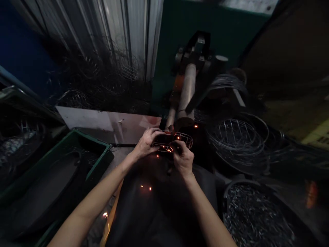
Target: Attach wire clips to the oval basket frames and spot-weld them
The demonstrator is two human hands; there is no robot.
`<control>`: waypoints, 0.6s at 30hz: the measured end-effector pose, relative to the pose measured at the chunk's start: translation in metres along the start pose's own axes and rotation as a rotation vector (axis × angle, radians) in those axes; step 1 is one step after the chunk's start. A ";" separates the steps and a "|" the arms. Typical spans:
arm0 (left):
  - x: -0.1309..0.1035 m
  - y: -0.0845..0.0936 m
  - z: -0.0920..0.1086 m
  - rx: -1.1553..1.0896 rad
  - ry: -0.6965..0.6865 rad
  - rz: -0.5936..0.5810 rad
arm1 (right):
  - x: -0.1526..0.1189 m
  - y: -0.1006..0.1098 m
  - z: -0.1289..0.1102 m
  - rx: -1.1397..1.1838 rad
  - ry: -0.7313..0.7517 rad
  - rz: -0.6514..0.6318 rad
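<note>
Both hands are at a round wire basket under the welding machine's thick metal arm. My left hand is closed around the basket's left side, thumb below and fingers over the top. On the near right side, my right hand is closed in a pinch; whether a small piece sits between its fingertips is hidden. Orange sparks glow inside the basket, and a few more fall toward the dark covering over my lap. The basket's far rim lies close to the arm's lower end.
At right, a tub holds round wire grids; nearer stands a bucket of small metal pieces. A green crate stands left, with a dark curved sheet inside. Behind it are a pale panel and tangled wire parts.
</note>
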State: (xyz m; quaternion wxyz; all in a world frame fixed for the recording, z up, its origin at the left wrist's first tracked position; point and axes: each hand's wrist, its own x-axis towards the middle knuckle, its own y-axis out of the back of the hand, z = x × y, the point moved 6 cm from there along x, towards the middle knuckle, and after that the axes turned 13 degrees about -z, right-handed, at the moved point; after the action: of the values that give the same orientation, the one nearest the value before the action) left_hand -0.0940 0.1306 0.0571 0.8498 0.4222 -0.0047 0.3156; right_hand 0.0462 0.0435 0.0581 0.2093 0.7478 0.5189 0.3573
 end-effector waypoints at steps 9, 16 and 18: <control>-0.010 0.012 -0.012 -0.019 0.047 0.125 | -0.064 0.101 -0.008 -0.113 -0.095 0.223; -0.023 -0.019 0.006 -0.079 0.073 0.005 | -0.200 0.175 0.133 -0.549 -0.619 0.103; -0.029 -0.023 0.010 -0.182 0.131 -0.021 | -0.241 0.170 0.172 -0.688 -0.804 -0.095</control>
State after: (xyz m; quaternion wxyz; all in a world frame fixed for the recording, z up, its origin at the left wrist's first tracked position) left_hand -0.1024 0.0973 0.0393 0.8863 0.3220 0.0265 0.3319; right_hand 0.2324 -0.2327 -0.0149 0.6410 0.6894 0.2839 0.1824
